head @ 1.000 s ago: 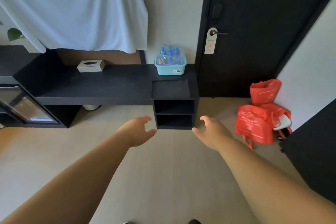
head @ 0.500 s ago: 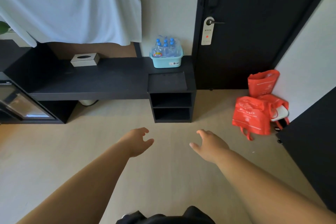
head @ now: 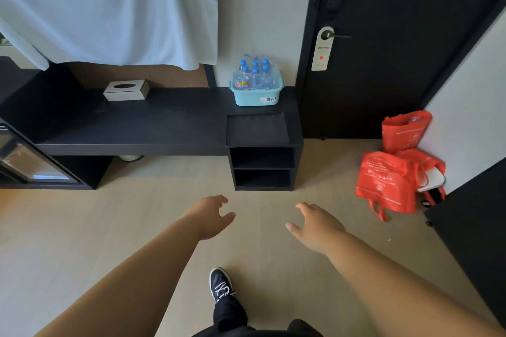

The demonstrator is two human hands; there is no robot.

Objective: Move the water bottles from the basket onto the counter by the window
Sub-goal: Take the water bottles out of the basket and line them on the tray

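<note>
Water bottles [head: 255, 74]: all in the basket, none moved. Progress nil; whole transfer outstanding.

Scene, by size:
- Black door [head: 397, 35], right of centre, closed.
- White cloth [head: 109, 8] hanging upper left, over the far end of the worktop. Window itself not visible; probably behind the cloth, so the destination is judged to be the left stretch of the worktop.
- Pale floor [head: 82, 227] between the person and the furniture.
- Long black worktop [head: 164, 123] along the wall, with open shelves under its right end.
- Red bags [head: 386, 180] on the floor at right, near the door.
- Light-blue basket [head: 256, 96] at the right rear of the worktop, against the wall just beside the door frame.
- Tissue box [head: 126, 89] further left on the worktop, well apart from the basket.
- Left hand [head: 212, 217] and right hand [head: 315, 223]: both empty, fingers loose and spread, palms turned toward each other, held out over the floor, well short of the worktop.
- One dark shoe [head: 220, 283] at the bottom centre.
- Bottles: upright, packed tight, six blue caps countable; possibly wrapped in clear film, cannot confirm.

Remaining: close the gap to the basket, lift the bottles out, carry them left, set them down.
</note>
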